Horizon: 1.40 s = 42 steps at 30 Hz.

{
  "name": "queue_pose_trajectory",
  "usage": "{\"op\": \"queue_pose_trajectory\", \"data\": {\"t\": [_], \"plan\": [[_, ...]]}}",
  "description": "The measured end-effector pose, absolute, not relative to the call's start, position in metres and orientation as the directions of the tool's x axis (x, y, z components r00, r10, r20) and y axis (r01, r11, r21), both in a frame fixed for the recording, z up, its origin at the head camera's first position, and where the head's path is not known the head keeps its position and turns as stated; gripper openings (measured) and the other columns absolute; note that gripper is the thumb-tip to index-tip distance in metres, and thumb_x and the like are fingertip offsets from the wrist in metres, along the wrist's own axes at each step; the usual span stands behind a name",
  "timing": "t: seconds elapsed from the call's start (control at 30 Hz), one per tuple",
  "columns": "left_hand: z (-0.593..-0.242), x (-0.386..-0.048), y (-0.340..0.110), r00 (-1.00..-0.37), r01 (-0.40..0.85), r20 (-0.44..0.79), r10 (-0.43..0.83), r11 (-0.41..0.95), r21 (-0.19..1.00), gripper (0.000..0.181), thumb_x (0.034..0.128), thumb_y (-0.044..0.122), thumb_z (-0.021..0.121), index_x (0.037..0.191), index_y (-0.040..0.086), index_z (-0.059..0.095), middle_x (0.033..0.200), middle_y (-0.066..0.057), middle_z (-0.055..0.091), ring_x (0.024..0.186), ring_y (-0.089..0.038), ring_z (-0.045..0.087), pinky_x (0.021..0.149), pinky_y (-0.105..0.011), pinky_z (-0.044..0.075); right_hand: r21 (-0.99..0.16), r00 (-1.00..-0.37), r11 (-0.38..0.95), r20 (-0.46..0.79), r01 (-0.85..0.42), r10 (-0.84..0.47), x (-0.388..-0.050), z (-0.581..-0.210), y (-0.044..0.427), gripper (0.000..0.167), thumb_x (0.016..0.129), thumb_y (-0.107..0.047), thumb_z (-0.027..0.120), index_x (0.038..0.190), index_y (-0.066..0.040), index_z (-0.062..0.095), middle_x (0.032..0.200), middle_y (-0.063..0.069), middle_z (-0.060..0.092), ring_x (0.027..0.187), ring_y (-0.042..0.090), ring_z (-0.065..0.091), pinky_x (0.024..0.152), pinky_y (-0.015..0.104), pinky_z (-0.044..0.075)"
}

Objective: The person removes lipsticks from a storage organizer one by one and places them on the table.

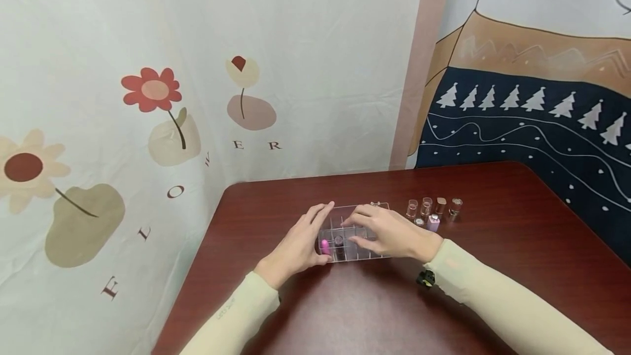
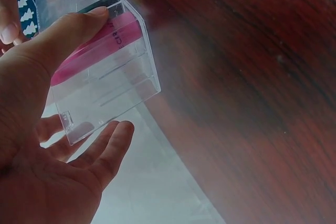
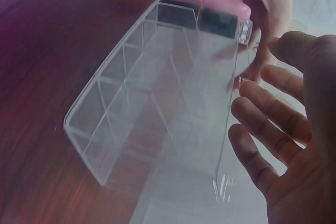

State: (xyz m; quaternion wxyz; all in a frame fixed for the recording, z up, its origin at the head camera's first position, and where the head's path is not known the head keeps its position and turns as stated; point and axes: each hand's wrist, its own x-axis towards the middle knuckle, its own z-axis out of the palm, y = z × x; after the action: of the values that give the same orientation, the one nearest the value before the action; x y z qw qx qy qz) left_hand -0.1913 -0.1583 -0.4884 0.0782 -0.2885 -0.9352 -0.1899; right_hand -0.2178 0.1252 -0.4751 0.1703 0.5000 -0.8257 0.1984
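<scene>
A clear plastic compartment box [image 1: 357, 252] sits on the table with its divided cells showing. My left hand [image 1: 299, 239] holds its left end, thumb at the near side and fingers reaching along the far side. In the left-end cells lie a pink tube [image 1: 325, 247] and, beside it, a dark bottle [image 1: 339, 248]. The left wrist view shows the thumb against the box wall, over the pink tube [image 2: 105, 48]. My right hand [image 1: 391, 230] hovers over the right part of the box. Its fingers [image 3: 268, 124] are spread and loosely bent, with nothing between them.
Right of the box stand several small items: clear-capped cylinders [image 1: 426, 205], a brown-gold capped one [image 1: 441, 205], another small cylinder [image 1: 455, 206] and a lilac bottle [image 1: 433, 223]. They are on a dark red wooden table [image 1: 345, 305]. Printed cloth [image 1: 315, 81] hangs behind it.
</scene>
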Motion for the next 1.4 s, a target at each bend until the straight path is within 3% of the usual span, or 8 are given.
{"op": "queue_pose_trajectory", "data": {"t": [0.27, 0.63, 1.4], "plan": [[-0.488, -0.192, -0.158, -0.821, 0.569, 0.256, 0.510, 0.762, 0.308, 0.132, 0.0753, 0.018, 0.112, 0.182, 0.008, 0.035, 0.174, -0.019, 0.051, 0.147, -0.043, 0.065, 0.125, -0.053, 0.060, -0.180, -0.462, 0.428, 0.429, -0.886, -0.776, -0.217, -0.480, 0.111, 0.032, 0.105, -0.024, 0.087, 0.134, -0.012, 0.082, 0.124, 0.001, 0.078, 0.105, 0.015, 0.077, 0.095, 0.036, 0.070], [-0.491, -0.192, -0.158, -0.822, 0.568, 0.256, 0.509, 0.764, 0.306, 0.131, 0.0751, 0.016, 0.111, 0.182, 0.008, 0.035, 0.174, -0.020, 0.050, 0.148, -0.044, 0.065, 0.124, -0.054, 0.061, -0.184, -0.471, 0.434, 0.402, -0.882, -0.785, -0.215, -0.486, 0.098, 0.030, 0.107, -0.028, 0.086, 0.134, -0.016, 0.082, 0.119, -0.002, 0.077, 0.097, 0.013, 0.076, 0.089, 0.033, 0.070], [-0.491, -0.192, -0.158, -0.818, 0.573, 0.262, 0.512, 0.762, 0.301, 0.132, 0.0747, 0.016, 0.111, 0.182, 0.009, 0.034, 0.174, -0.020, 0.050, 0.147, -0.045, 0.065, 0.125, -0.054, 0.060, -0.211, -0.477, 0.428, 0.377, -0.879, -0.794, -0.214, -0.492, 0.090, 0.022, 0.111, -0.026, 0.082, 0.130, -0.015, 0.083, 0.116, -0.002, 0.077, 0.091, 0.017, 0.077, 0.085, 0.029, 0.066]]}}
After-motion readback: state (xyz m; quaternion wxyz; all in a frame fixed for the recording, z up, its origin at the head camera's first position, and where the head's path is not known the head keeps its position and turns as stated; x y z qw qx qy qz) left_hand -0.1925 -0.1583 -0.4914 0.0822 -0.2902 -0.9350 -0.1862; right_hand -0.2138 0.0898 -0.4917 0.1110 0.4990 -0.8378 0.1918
